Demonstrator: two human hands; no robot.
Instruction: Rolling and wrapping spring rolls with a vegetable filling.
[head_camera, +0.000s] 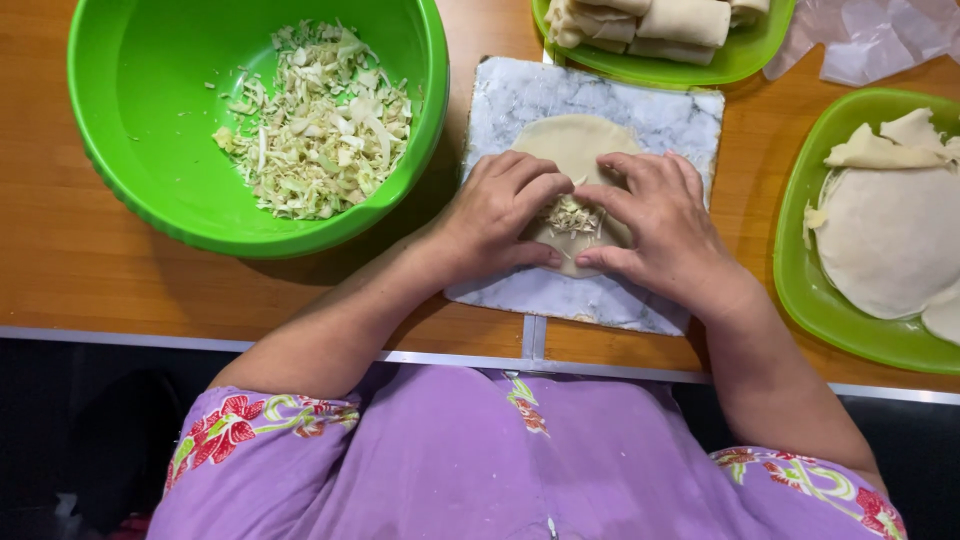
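- My left hand (497, 212) and right hand (660, 215) both rest on the round dough wrapper (575, 145), which lies flat on the marble board (520, 95) in the middle of the worktop (60, 260).
- Shredded cabbage filling (572, 216) sits in a small heap right between my two hands, on the near half of the wrapper.
- The heap's long axis runs left to right, across my body.
- Fingers of both hands curl inward, tips meeting over the far side of the heap; thumbs (545, 257) press the near edge of the wrapper.
- Fingers are neither spread wide nor pinched tight: loosely cupped around the filling, touching wrapper and cabbage.
- Both hands are equally near the heap; neither leads.
- The far half of the wrapper lies bare, beyond my fingertips.
- Green bowl (110, 170) of shredded cabbage stands to my left, apart from the board.
- Green plate (800, 290) with a stack of flat wrappers lies to my right, near the board.
- Another green plate (740, 62) with finished rolls sits at the far edge, just beyond the board.
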